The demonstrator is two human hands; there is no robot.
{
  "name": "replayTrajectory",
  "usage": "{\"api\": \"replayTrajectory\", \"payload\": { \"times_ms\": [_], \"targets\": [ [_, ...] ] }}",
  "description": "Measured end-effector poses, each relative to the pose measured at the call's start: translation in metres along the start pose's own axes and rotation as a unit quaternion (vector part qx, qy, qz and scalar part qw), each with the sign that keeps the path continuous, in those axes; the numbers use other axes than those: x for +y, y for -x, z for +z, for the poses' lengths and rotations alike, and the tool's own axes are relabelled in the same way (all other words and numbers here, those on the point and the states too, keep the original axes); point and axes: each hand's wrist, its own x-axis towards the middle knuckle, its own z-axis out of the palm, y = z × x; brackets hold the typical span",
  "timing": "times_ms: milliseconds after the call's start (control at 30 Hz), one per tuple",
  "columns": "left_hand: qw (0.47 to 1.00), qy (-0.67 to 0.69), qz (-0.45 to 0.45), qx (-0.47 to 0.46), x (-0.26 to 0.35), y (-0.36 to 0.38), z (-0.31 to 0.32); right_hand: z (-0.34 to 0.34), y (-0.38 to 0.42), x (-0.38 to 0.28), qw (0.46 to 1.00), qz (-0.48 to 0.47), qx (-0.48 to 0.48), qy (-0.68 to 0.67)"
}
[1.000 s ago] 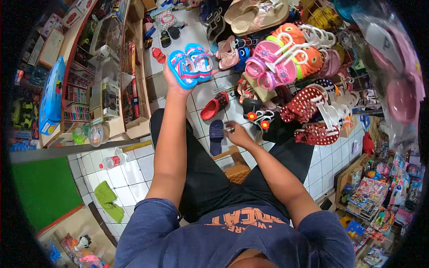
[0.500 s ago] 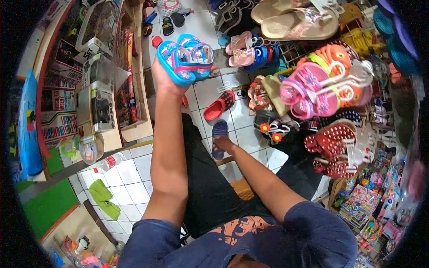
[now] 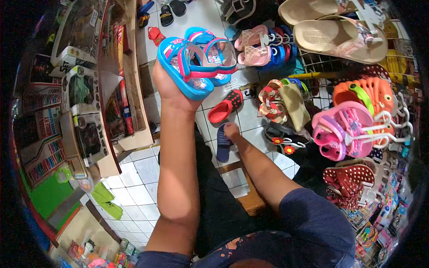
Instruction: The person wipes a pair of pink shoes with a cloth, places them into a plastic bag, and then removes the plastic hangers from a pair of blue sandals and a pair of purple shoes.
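In my raised left hand (image 3: 172, 89) I hold a pair of blue children's sandals (image 3: 190, 73) with pink-and-blue straps. The fingers are mostly hidden beneath the soles. My right arm reaches down, bringing my right hand (image 3: 231, 130) to the upper end of a navy slipper (image 3: 223, 147) at floor level. It looks in contact with the slipper, but its fingers are too small and hidden to read. Just beyond lies a red clog (image 3: 220, 112) with a black dotted upper.
Shoes hang on a wire rack at right, including tan sandals (image 3: 317, 38), pink sandals (image 3: 263, 42) and pink clogs (image 3: 353, 120). Boxed goods (image 3: 82, 91) fill a shelf at left. A green cloth (image 3: 106, 200) lies on the white floor tiles (image 3: 143, 167).
The blue sandals appear closer and larger, tilted more to the right. My right hand has shifted from the navy slipper's middle to its upper end. The view has turned slightly.
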Motion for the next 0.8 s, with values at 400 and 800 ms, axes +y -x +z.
{"api": "replayTrajectory", "payload": {
  "times_ms": [400,800],
  "targets": [
    [0.996,-0.022,0.023,0.081,-0.009,-0.002,-0.008,-0.09,-0.09,-0.07,0.975,-0.031,0.22,0.022],
    [0.997,-0.057,0.025,0.042,-0.013,-0.007,-0.028,-0.103,-0.157,-0.021,0.983,0.004,0.015,0.184]
  ]
}}
